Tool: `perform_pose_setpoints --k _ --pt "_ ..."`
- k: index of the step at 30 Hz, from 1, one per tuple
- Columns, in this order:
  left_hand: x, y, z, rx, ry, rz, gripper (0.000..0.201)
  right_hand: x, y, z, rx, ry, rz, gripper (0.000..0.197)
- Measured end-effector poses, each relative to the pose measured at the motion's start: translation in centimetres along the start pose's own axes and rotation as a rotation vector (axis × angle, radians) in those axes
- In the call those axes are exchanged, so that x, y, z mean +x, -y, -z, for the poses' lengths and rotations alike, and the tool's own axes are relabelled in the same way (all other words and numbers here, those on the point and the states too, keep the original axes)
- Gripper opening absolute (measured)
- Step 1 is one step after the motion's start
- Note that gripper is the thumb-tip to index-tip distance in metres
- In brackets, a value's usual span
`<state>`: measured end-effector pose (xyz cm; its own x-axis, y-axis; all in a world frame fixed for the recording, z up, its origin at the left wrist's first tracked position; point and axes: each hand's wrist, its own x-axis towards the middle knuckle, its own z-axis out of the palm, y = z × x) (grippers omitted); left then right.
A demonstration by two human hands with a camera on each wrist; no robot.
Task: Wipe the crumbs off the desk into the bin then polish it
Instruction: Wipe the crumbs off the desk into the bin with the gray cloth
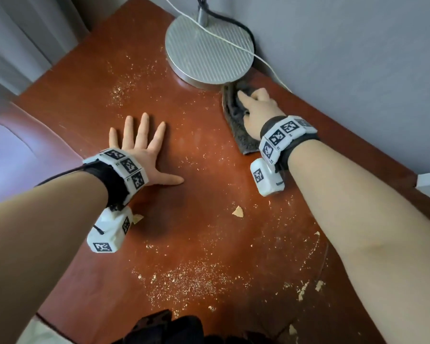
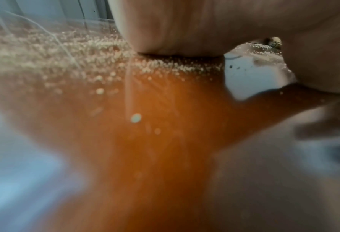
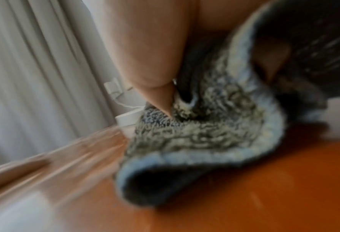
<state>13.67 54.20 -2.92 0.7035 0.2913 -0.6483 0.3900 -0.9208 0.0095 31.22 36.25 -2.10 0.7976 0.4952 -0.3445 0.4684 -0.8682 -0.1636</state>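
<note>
Crumbs (image 1: 184, 281) everywhere, so your right hand (image 1: 258, 112) clutches the cloth (image 1: 236, 120) by the lamp base (image 1: 209, 48) while your left hand (image 1: 144, 147), fingers splayed and empty, braces flat on the desk (image 1: 209, 170).

On the bench (image 1: 209, 157): lamp base (image 1: 209, 49) at the far edge, close to the wall (image 1: 358, 58), with a cable (image 1: 233, 43) lying across its top. Just in front and right of the base, a cloth (image 1: 236, 120) flat on the surface under the right hand (image 1: 258, 110). Left of the cloth and well apart from it, the left hand (image 1: 144, 147) laid flat, palm down. Crumbs (image 1: 184, 281) scattered in front of both hands and behind the left hand. Curtain (image 1: 23, 33) beyond the far left corner.
</note>
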Motion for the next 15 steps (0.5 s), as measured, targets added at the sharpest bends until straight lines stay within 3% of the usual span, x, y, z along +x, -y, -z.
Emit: perform_pose_setpoints --k 4,6,8,10,12,14,15 --pt "-0.3 0.0 0.3 0.006 0.013 -0.005 0.126 -4.9 1.4 -1.4 -0.037 0.176 0.350 0.060" --pt "-0.4 0.0 0.4 0.011 0.015 -0.008 0.126 -5.9 1.2 -1.0 0.009 0.293 0.401 0.057" --pt "-0.3 0.1 0.4 0.006 0.010 -0.012 0.127 -5.5 0.1 0.5 0.063 0.264 0.375 0.052" --pt "-0.4 0.1 0.4 -0.002 0.011 -0.013 0.127 -3.8 -2.1 1.8 0.160 0.056 0.255 0.044" --pt "-0.3 0.1 0.4 -0.006 0.013 -0.014 0.128 -1.8 -4.6 2.0 0.191 -0.109 -0.073 0.048" --pt "-0.3 0.1 0.3 -0.010 0.008 -0.013 0.128 -1.2 -5.3 1.2 0.119 -0.080 -0.372 0.055" --pt "-0.2 0.1 0.3 -0.010 0.006 -0.014 0.128 -1.4 -4.8 0.6 0.090 -0.065 -0.400 0.057"
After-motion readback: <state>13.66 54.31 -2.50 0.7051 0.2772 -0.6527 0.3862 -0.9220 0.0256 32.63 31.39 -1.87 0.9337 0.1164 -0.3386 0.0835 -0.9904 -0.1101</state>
